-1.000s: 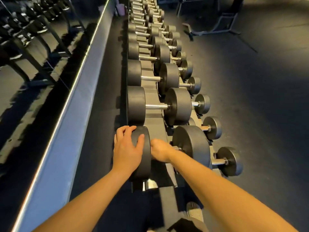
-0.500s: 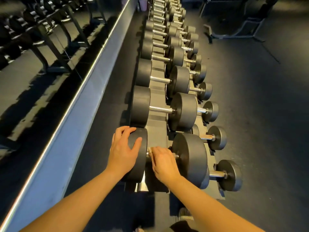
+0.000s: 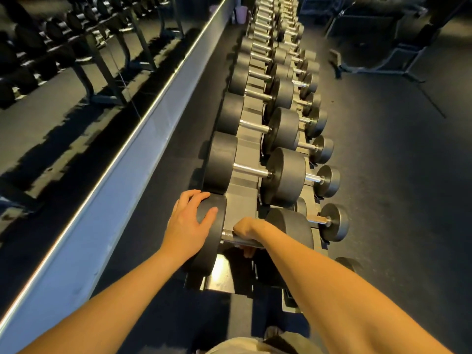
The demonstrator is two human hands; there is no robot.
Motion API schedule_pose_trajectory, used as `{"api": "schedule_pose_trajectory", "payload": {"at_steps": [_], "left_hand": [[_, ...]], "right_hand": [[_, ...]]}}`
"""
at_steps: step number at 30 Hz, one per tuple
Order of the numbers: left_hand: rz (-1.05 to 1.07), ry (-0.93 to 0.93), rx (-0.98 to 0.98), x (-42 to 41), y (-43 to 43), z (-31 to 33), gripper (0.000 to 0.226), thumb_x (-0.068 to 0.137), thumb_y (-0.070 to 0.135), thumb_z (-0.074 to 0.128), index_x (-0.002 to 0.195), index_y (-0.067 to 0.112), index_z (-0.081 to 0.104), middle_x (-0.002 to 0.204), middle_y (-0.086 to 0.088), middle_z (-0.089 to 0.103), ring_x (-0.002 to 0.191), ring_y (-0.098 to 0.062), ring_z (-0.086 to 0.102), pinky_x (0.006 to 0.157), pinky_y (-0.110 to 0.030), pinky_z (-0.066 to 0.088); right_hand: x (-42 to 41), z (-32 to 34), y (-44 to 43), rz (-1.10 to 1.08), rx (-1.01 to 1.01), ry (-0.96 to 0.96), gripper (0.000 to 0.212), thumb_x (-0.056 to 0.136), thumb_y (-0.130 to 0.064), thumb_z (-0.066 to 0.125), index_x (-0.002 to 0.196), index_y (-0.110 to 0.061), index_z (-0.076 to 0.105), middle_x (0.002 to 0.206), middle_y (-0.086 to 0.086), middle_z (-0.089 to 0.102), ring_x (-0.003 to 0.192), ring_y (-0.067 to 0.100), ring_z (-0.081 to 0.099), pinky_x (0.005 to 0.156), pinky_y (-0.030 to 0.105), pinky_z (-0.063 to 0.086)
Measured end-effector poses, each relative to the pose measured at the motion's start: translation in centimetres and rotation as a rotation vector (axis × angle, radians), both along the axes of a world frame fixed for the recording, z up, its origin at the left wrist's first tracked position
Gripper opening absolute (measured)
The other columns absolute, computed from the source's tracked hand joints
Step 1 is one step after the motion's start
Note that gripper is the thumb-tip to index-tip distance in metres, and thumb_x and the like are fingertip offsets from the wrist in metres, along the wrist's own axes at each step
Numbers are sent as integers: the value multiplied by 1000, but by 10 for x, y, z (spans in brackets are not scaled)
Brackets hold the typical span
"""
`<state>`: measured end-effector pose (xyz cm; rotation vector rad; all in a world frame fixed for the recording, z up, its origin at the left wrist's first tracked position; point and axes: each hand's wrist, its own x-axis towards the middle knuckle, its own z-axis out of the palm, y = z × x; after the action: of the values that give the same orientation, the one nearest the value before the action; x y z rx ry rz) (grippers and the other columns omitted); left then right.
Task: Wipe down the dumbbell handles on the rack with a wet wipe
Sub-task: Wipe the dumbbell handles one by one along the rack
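Left hand [image 3: 187, 223]: fingers spread flat on the left end of the near dumbbell [image 3: 291, 226].
Right hand [image 3: 246, 227]: fingers curled round its handle [image 3: 228, 236].
Around: more dumbbells [image 3: 283, 175] along the rack [image 3: 242, 159]; mirror [image 3: 76, 72] on the left.

My right grip [image 3: 246, 229] has rolled over the handle [image 3: 229, 236]: half a second ago it lay flat on top of the bar with the fingers reaching toward the left weight head [image 3: 213, 241], and now it wraps round, with the fingertips [image 3: 249, 252] curled up from beneath. It has also slid a little away from that head, so a short knurled stretch of bar now shows bare just to the left of my right grip.
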<state>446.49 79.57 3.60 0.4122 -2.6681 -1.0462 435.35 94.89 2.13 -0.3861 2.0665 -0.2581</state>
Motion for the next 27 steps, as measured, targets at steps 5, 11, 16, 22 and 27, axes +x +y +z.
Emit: {"api": "schedule_pose_trajectory", "payload": {"at_steps": [5, 11, 16, 22, 27], "left_hand": [[22, 33, 24, 1, 3, -2, 45, 99, 41, 58, 142, 28, 54, 143, 10, 45, 130, -11, 45, 104, -38, 47], [-38, 196, -233, 28, 23, 11, 32, 97, 20, 65, 129, 17, 64, 132, -1, 55, 121, -17, 52, 101, -32, 44], [-198, 123, -123, 59, 68, 7, 17, 99, 21, 58, 111, 21, 71, 72, 16, 62, 59, 3, 53, 57, -17, 51], [82, -187, 218, 32, 105, 6, 31, 108, 35, 46, 135, 26, 57, 99, 5, 72, 82, -6, 66, 71, -20, 53], [386, -87, 429, 16, 126, -12, 9, 96, 26, 70, 88, 26, 65, 72, 3, 69, 66, -5, 68, 64, -28, 60]], "right_hand": [[56, -17, 24, 53, -208, 698, 20, 95, -17, 67, 115, -13, 67, 107, 8, 69, 100, 28, 67, 93, 38, 55], [76, -18, 38, 102, -286, 930, 29, 82, -27, 81, 108, -20, 72, 106, 1, 62, 98, 22, 58, 84, 34, 51], [62, 10, 40, -305, -441, 562, 15, 90, -31, 76, 94, -19, 67, 89, -2, 70, 81, 15, 67, 77, 35, 60], [37, 35, 70, -76, -590, 286, 12, 96, -29, 69, 93, -17, 71, 81, -5, 72, 77, 11, 69, 79, 34, 61], [-9, 33, 85, -11, -637, 396, 10, 94, -19, 64, 87, -20, 71, 79, -4, 71, 73, 13, 67, 75, 42, 59]]}}
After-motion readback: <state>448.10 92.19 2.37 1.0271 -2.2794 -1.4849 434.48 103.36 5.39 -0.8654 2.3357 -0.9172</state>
